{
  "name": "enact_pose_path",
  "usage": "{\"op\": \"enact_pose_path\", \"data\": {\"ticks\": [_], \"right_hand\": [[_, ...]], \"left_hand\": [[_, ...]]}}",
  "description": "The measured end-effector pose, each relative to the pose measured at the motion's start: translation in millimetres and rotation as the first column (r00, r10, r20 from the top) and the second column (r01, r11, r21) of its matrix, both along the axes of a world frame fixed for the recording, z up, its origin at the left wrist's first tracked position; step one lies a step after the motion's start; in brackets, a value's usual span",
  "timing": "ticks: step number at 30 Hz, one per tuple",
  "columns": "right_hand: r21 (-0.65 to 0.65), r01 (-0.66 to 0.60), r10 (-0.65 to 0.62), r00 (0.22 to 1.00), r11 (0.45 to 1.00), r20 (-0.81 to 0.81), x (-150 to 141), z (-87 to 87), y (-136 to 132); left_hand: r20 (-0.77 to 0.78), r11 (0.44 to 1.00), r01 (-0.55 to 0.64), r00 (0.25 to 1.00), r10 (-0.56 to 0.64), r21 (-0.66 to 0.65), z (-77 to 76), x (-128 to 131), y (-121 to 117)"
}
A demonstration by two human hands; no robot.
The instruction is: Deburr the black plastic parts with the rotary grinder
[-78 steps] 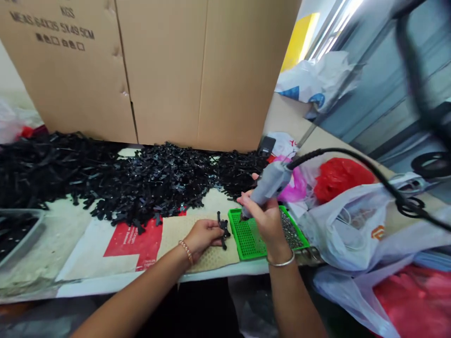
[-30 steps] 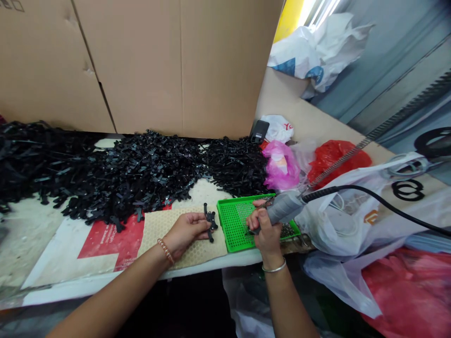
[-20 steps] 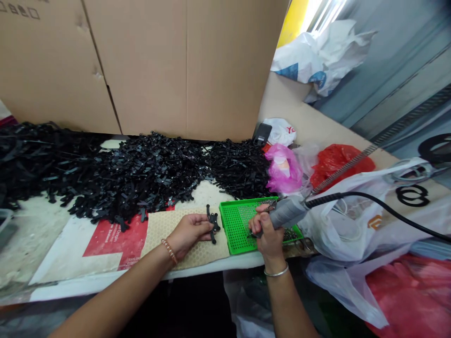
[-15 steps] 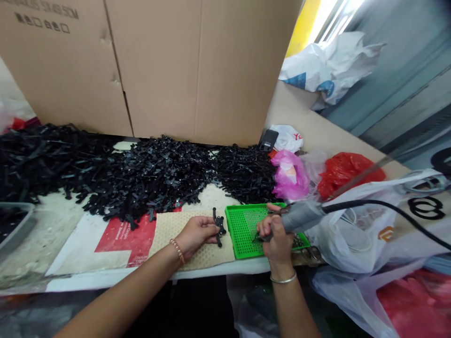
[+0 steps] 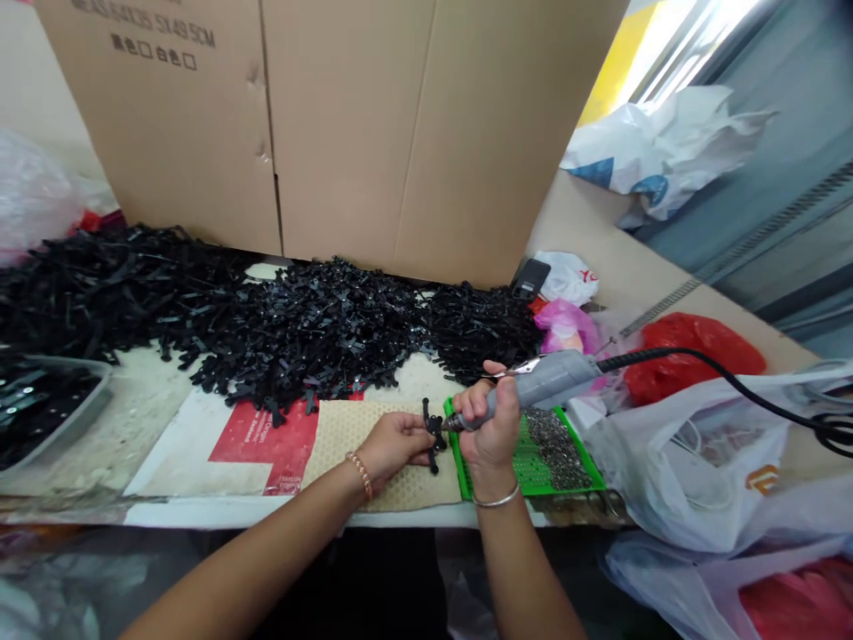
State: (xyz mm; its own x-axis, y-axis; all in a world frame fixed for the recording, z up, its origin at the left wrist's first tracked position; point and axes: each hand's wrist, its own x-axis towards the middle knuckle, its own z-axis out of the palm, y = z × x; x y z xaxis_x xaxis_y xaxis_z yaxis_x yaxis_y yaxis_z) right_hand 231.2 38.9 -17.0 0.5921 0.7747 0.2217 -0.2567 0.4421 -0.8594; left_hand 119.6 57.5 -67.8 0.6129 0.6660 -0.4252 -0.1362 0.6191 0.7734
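At three o'clock of the black part [image 5: 438, 432], pinched steady by left fingers [image 5: 418, 436], right fingers [image 5: 474, 402] grip the driver [image 5: 543, 384], tip inward.

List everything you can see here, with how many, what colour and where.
Cardboard box: one, brown, behind the heap
Heap of small parts: too many to count, black, along the table's back
Plastic tub: one, clear, far left
Printed sheet: one, red and white, left of the mat
Honeycomb-patterned mat: one, tan, under the left hand
Tray: one, green, right of the mat, holding uncountable metal bits
Phone-like device: one, black, by the box's right corner
Plastic bags: several, white, red, pink and clear, mostly right
Jointed part: one, black, in the left hand
Corded tool: one, grey, in the right hand
Hands: two, bare, left and right, front centre
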Motion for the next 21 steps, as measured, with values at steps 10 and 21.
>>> {"op": "enact_pose_path", "data": {"ticks": [10, 21], "right_hand": [[0.022, 0.013, -0.012, 0.999, 1.000, -0.033, 2.1, -3.4, 0.1], [0.040, -0.008, 0.009, 1.000, 0.999, -0.027, 1.4, -9.2, 0.3]], "left_hand": [[-0.013, 1.000, 0.000, 1.000, 0.000, -0.012, 3.0, 0.2, 0.4], [-0.011, 1.000, 0.008, 1.000, -0.008, -0.004, 1.5, 0.0, 0.7]]}}
